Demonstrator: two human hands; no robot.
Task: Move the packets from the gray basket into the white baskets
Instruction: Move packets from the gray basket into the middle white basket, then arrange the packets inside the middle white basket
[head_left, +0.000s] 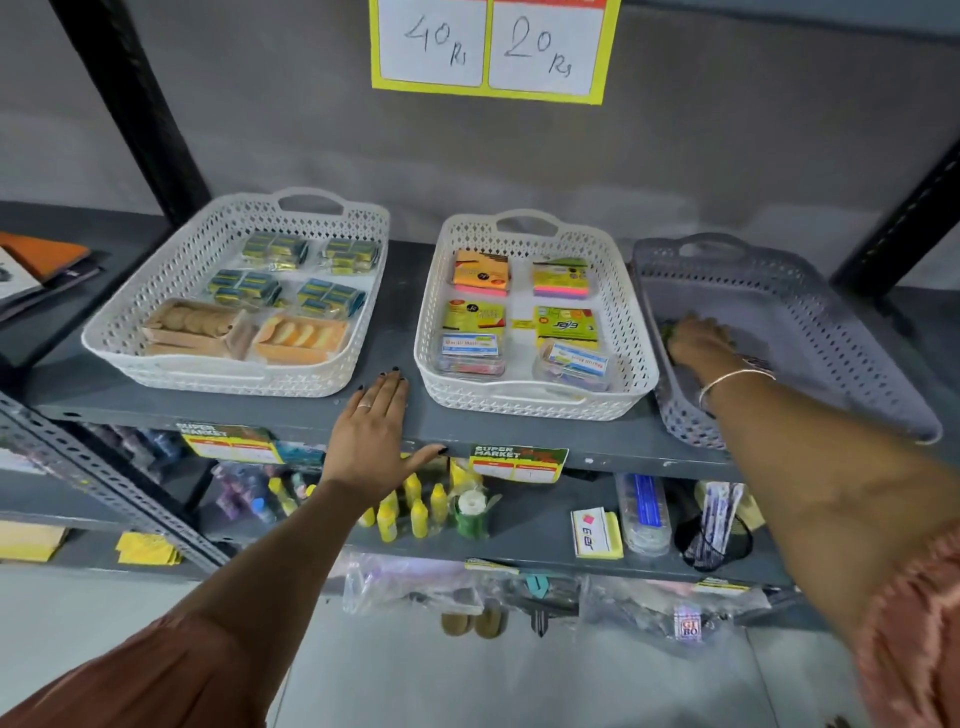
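Observation:
Three baskets stand in a row on a grey shelf. The left white basket (156, 291) holds several packets of blue-yellow boxes and two packets of wooden pieces. The middle white basket (628, 322) holds several sticky-note packets and two clear boxes. The gray basket (810, 312) at the right looks almost bare. My right hand (698, 338) is inside it at its left wall, fingers down over a small greenish packet (669, 330) that is mostly hidden. My left hand (371, 431) lies flat on the shelf edge between the two white baskets, holding nothing.
The shelf board (405, 312) has a front lip with supermarket labels (514, 462). Below it sit yellow bottles (415, 509), tape and pen packs. Black uprights (135, 104) frame the rack. Price signs (493, 47) hang on the wall. Notebooks (41, 265) lie at far left.

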